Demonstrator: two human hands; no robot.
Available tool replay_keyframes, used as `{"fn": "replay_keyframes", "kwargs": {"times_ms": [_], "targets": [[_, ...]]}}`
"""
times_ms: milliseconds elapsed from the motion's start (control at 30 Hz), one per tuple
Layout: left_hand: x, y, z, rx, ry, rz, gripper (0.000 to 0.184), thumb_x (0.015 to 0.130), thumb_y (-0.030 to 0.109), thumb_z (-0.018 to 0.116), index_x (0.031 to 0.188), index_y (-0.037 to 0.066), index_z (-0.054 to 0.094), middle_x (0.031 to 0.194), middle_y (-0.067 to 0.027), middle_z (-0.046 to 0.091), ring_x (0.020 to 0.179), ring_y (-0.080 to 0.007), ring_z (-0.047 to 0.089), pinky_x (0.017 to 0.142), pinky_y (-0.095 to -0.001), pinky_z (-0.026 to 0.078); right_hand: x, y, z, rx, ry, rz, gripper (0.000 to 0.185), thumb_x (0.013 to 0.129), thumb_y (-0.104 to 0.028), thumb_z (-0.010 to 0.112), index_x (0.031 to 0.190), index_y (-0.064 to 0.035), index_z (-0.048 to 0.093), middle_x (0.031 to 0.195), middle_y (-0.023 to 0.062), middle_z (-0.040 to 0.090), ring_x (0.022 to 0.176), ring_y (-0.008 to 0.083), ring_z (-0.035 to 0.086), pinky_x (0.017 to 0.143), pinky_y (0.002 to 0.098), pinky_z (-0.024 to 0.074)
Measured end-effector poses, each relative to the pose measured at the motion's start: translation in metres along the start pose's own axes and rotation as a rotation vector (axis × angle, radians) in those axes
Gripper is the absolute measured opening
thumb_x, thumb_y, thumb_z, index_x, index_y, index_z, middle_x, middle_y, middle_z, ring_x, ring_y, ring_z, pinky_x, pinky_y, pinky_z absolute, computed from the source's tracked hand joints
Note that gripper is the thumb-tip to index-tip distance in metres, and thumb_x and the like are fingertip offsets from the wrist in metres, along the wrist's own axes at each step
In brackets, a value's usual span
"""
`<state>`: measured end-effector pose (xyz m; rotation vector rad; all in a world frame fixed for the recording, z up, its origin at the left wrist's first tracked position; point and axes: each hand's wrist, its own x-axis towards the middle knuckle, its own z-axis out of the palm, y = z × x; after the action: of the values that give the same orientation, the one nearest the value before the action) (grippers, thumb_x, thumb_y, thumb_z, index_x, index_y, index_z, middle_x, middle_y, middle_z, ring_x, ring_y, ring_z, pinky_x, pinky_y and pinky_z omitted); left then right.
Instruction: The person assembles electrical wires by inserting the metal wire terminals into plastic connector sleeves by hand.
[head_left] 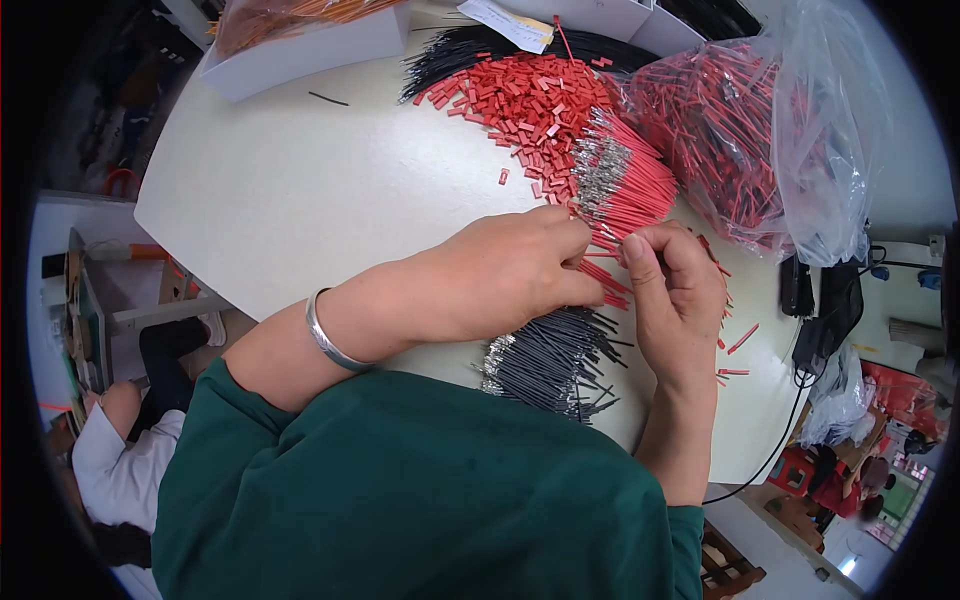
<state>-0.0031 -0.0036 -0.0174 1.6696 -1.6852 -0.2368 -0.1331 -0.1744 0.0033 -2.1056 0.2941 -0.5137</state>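
My left hand (pixel 520 262), with a silver bangle (pixel 328 332) at the wrist, is closed, its fingertips around one end of a short red wire (pixel 602 255). My right hand (pixel 680 285) pinches the same wire between thumb and index finger; the wire's tips are hidden in the fingers. Just beyond the hands lies a bundle of red wires (pixel 640 175) with silver metal terminals. A heap of small red plastic connector housings (pixel 530 95) spreads behind my left hand. Below the hands lies a pile of short black wires (pixel 550 365) with metal ends.
A clear plastic bag of red wires (pixel 715 130) stands at the back right. Long black wires (pixel 460 55) lie behind the housings, near a white box (pixel 310 50). Loose red pieces (pixel 742 338) lie right of my right hand. Another person (pixel 130 450) sits at the left.
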Motion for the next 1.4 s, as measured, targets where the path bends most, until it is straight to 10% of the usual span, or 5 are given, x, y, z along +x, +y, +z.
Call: {"fn": "replay_keyframes", "kwargs": {"times_ms": [433,733,1400], "targets": [[0.002,-0.006,0.006,-0.121,0.116,-0.036,0.015,0.086,0.005,0.073,0.097,0.003,0.063,0.095,-0.0089,0.061,0.087,-0.0248,0.062,0.074,-0.0355,0.052,0.000,0.001,0.000,-0.003,0.009,0.005,0.014,0.097,-0.010,0.069,0.091,0.0022,0.065,0.079,0.0083,0.062,0.070,0.0178,0.057,0.066,0.0308,0.0463],[0.003,0.002,-0.011,-1.084,0.145,-0.606,0.008,0.101,0.006,0.060,0.105,0.001,0.065,0.092,0.0004,0.063,0.081,-0.0069,0.060,0.072,-0.0238,0.052,-0.002,-0.004,-0.003,0.067,-0.001,0.052,0.017,0.098,-0.011,0.069,0.089,0.0026,0.064,0.078,0.0077,0.062,0.071,0.0170,0.058,0.067,0.0300,0.0460],[0.004,0.003,-0.021,-1.203,0.168,-0.725,0.015,0.097,0.004,0.067,0.112,0.000,0.069,0.094,-0.0032,0.069,0.079,-0.0085,0.064,0.073,-0.0237,0.054,-0.001,-0.018,0.001,-0.122,-0.037,-0.102,0.011,0.094,-0.004,0.070,0.087,0.0015,0.064,0.079,0.0113,0.062,0.073,0.0246,0.059,0.067,0.0337,0.0464]]}}
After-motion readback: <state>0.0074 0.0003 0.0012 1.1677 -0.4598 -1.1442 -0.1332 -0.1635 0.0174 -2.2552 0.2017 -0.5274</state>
